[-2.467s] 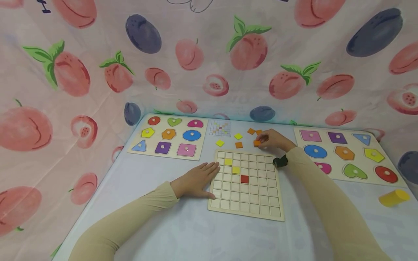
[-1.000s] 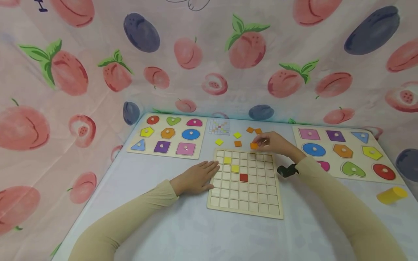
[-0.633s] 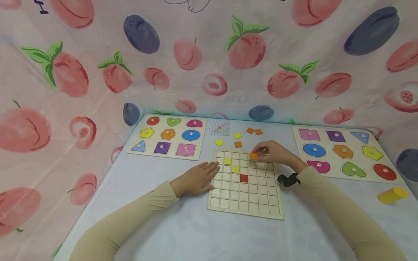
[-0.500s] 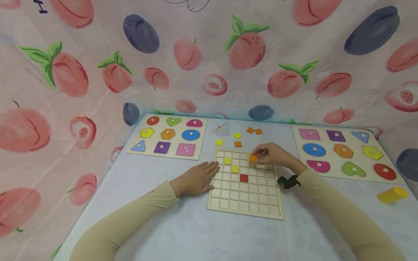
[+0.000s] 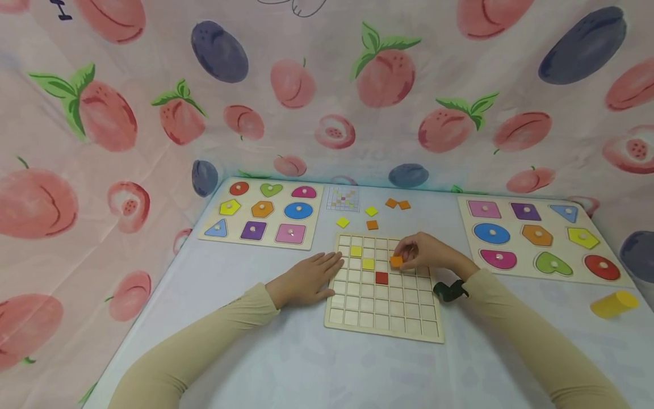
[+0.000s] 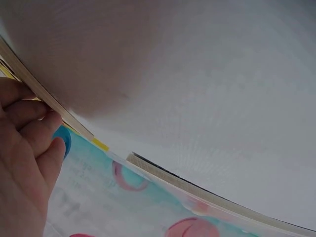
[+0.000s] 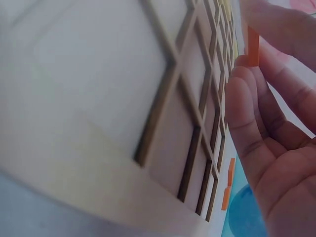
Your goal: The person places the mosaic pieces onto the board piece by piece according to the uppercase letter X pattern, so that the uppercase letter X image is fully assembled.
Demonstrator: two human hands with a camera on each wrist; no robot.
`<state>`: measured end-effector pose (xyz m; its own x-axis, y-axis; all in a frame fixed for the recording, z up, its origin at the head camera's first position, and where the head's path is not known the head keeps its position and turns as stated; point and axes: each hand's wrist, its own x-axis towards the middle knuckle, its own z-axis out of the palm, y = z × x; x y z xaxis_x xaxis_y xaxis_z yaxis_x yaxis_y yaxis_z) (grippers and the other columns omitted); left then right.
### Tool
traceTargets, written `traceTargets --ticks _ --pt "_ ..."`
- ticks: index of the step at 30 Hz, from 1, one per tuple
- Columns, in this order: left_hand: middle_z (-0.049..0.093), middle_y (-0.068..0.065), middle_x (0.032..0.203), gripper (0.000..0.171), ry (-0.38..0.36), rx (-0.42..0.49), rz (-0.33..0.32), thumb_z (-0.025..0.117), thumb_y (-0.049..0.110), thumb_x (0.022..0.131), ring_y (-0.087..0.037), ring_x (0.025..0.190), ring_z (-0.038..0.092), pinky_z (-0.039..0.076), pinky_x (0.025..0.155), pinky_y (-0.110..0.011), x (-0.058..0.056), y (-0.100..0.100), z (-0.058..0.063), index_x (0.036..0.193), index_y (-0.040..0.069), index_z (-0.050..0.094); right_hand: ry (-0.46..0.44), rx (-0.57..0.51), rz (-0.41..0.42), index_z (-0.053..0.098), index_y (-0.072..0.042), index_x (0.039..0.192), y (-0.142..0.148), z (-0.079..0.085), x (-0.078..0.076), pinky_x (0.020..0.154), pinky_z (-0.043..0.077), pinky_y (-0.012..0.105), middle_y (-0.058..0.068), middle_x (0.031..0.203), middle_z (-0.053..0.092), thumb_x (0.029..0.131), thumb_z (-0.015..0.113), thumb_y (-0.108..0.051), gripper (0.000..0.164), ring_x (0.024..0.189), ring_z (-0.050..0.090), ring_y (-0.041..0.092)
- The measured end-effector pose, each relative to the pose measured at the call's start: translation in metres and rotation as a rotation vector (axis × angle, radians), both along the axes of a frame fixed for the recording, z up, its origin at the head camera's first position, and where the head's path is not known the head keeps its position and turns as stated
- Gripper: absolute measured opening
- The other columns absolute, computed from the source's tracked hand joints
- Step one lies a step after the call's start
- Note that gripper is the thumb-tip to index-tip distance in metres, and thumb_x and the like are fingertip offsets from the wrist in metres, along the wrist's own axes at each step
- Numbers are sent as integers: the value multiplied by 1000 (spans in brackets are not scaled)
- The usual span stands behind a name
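A wooden grid board [image 5: 368, 321] lies mid-table, with two yellow tiles and one red tile [image 5: 381, 278] set in a diagonal line of cells. My right hand [image 5: 426, 253] pinches an orange square tile [image 5: 395, 262] over the board, up and right of the red tile. In the right wrist view that tile [image 7: 253, 47] shows edge-on between thumb and fingers, above the grid ridges. My left hand [image 5: 306, 279] rests with straight fingers on the board's left edge. Its fingers [image 6: 37, 121] lie at the board's rim in the left wrist view.
Behind the board lie loose yellow tiles [image 5: 343, 222], several orange ones [image 5: 372, 225] and a small printed grid card [image 5: 343, 199]. Knobbed shape puzzles stand left [image 5: 276, 199] and right [image 5: 516, 221]. A yellow cylinder [image 5: 613, 305] is at far right.
My right hand has picked the orange tile from the loose pieces behind the board and brought it toward me over the grid. My left hand has stayed on the board's edge.
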<state>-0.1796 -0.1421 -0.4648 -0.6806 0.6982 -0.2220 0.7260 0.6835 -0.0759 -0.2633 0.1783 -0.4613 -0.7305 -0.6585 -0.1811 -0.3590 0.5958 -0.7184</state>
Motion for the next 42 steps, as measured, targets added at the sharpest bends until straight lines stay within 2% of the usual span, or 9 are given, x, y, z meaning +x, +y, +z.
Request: traceTargets --ticks 10,21,29,42 --pt "20 -8 158 71 -5 9 3 40 49 96 -21 146 19 19 120 -34 1 0 1 150 7 20 9 29 41 69 -5 93 -1 -1 2 61 49 19 0 77 62 72 80 -16 26 69 54 11" --pt "19 -7 158 71 -4 0 8 39 49 96 -21 146 18 19 120 -34 0 0 -1 150 8 19 -19 31 50 69 -6 95 0 -2 -1 64 51 20 2 81 64 75 77 -10 22 72 55 11" --pt "20 -7 158 71 2 9 2 39 49 96 -20 146 19 19 120 -34 0 0 0 150 7 19 -1 35 64 69 -7 92 -1 -3 -3 64 50 20 1 81 65 76 74 -5 18 71 55 9" --pt "20 -8 158 71 7 9 -6 39 49 96 -21 146 20 20 120 -34 0 1 0 150 7 20 -3 49 86 70 -6 93 -3 0 -2 64 50 20 0 81 64 75 75 -5 19 71 54 11"
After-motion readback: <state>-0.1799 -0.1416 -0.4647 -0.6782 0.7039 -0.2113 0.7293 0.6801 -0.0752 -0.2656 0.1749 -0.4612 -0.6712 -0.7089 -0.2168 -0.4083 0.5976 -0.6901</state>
